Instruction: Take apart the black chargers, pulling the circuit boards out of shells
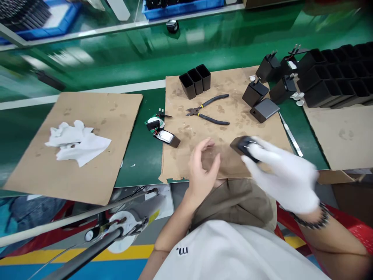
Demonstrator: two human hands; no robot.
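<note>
A white shirt [218, 252] bore a mark [182, 251] resembling "m". Over cardboard [179, 165], the gloved right hand [281, 175] gripped one black case [241, 146]; the bare left hand [202, 167] was spread, empty, nearby. Three hollow shells [197, 83] stood behind one wire cutter [199, 109].

Single view from a camera worn on the person's head, facing forward and steeply down over a wide field. Nearest, at five o'clock, is the wearer's white shirt [230, 252]. The bare left hand [202, 167] lies just off centre toward five, the white-gloved right hand [281, 175] nearer four. A green workbench [140, 151] crosses the middle; farthest, at twelve, the top edge crops a blue tray [186, 9].
</note>
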